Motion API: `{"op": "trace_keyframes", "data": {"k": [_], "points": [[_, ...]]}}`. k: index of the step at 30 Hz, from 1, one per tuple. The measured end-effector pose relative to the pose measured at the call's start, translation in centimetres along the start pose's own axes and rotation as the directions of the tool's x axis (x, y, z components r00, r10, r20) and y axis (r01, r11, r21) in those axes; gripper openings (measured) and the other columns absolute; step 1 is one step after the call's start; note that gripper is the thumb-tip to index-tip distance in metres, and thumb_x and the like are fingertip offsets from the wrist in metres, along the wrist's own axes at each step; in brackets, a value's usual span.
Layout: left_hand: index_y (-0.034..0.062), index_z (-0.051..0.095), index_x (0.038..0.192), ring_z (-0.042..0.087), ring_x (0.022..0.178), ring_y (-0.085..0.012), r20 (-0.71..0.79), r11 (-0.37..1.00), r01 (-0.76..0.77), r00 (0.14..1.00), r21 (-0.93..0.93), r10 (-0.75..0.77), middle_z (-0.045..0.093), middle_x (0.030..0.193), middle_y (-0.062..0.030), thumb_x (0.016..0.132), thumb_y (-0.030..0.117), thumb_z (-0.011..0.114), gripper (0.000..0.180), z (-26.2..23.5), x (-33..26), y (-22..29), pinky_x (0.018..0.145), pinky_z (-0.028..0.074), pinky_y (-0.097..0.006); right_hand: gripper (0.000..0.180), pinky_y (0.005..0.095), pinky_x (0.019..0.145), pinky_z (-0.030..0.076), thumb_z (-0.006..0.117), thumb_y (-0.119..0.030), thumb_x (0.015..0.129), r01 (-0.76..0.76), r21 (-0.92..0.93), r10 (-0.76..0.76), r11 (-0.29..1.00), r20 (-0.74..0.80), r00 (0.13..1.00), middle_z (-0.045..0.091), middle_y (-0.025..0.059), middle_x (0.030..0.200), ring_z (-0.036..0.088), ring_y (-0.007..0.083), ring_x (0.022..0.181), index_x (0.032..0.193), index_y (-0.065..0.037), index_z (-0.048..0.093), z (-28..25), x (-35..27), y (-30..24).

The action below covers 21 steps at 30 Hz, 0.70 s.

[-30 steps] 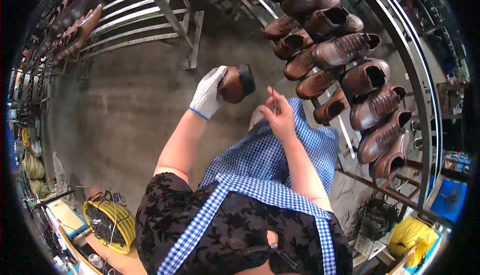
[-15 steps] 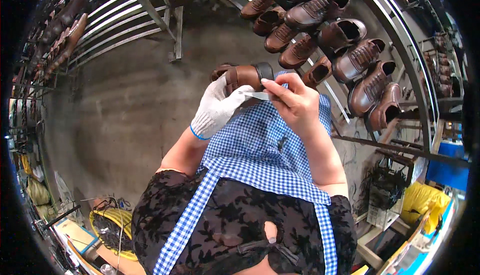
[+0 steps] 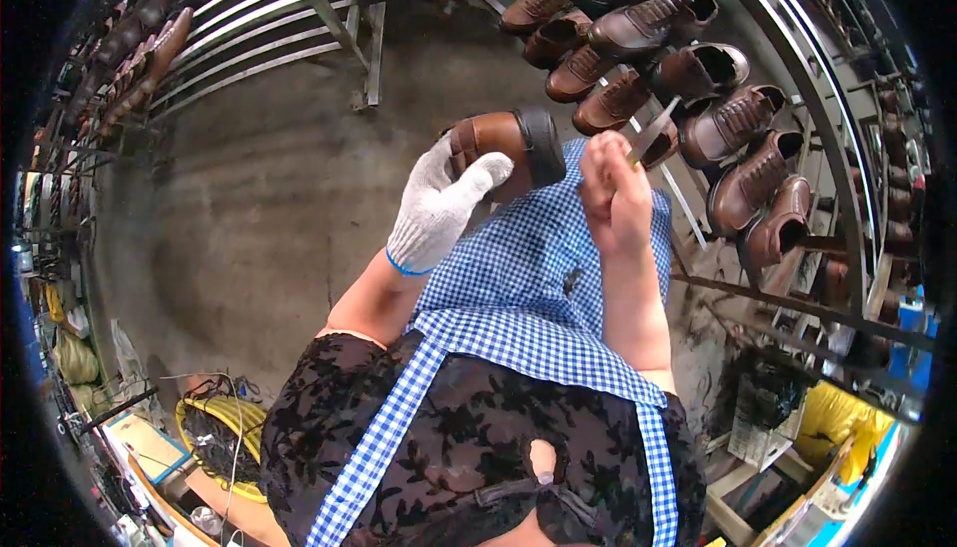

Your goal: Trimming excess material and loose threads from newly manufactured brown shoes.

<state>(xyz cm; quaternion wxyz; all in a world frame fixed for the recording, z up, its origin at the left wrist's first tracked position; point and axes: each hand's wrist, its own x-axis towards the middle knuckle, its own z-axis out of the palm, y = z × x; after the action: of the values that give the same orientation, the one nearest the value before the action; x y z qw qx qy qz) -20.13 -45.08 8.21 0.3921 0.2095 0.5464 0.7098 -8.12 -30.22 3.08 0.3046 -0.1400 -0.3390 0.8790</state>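
Observation:
A brown leather shoe point(image 3: 498, 136) with a dark sole point(image 3: 542, 145) is held up in front of my apron. Wrapped round its upper is my left hand point(image 3: 444, 198), in a white knitted glove with a blue cuff edge; the thumb presses on the leather. My bare right hand point(image 3: 615, 188) is closed just right of the shoe, apart from it. Out of that fist a thin pale blade point(image 3: 653, 136) points up and away; it looks like a knife, its handle hidden by my fingers.
Rows of brown shoes point(image 3: 733, 124) stand on a metal rack at the right. Another slatted metal rack point(image 3: 259, 64) is at the far left. Near left lies a yellow-rimmed round basket point(image 3: 224, 437); near right are a white crate point(image 3: 766, 427) and a yellow bag point(image 3: 847, 422).
My right hand has moved away from the shoe to the right, and the blade now points up instead of toward the left glove. The shoe's sole has turned more into view.

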Motion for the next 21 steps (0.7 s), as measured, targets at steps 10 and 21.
{"op": "trace_keyframes", "data": {"k": [10,21], "points": [[-0.0005,0.055,0.115,0.058,0.081,-0.0093,0.06,0.979,-0.15,0.988,0.138,0.143,0.063,0.096,-0.0021,0.087,0.01,0.062,0.031,0.0,-0.5,-0.5,0.07,0.048,-0.024,0.029,0.0235,0.053,0.047,0.07,-0.003,0.073,0.625,-0.778,-0.352,0.056,0.571,0.742,0.058,0.0048,0.079,0.058,0.0143,0.062,0.101,-0.01,0.067,2.9,-1.1,-1.6],[0.0005,0.054,0.111,0.062,0.079,-0.014,0.079,0.745,-0.321,0.936,0.584,0.342,0.065,0.088,-0.0083,0.084,0.01,0.065,0.031,-0.6,0.4,-2.7,0.071,0.05,-0.028,0.017,0.0263,0.046,0.045,0.059,-0.007,0.071,0.592,-0.549,-0.089,-0.59,0.773,0.628,0.049,0.0051,0.083,0.055,0.014,0.065,0.087,-0.004,0.053,4.1,-0.3,-1.7]]}}
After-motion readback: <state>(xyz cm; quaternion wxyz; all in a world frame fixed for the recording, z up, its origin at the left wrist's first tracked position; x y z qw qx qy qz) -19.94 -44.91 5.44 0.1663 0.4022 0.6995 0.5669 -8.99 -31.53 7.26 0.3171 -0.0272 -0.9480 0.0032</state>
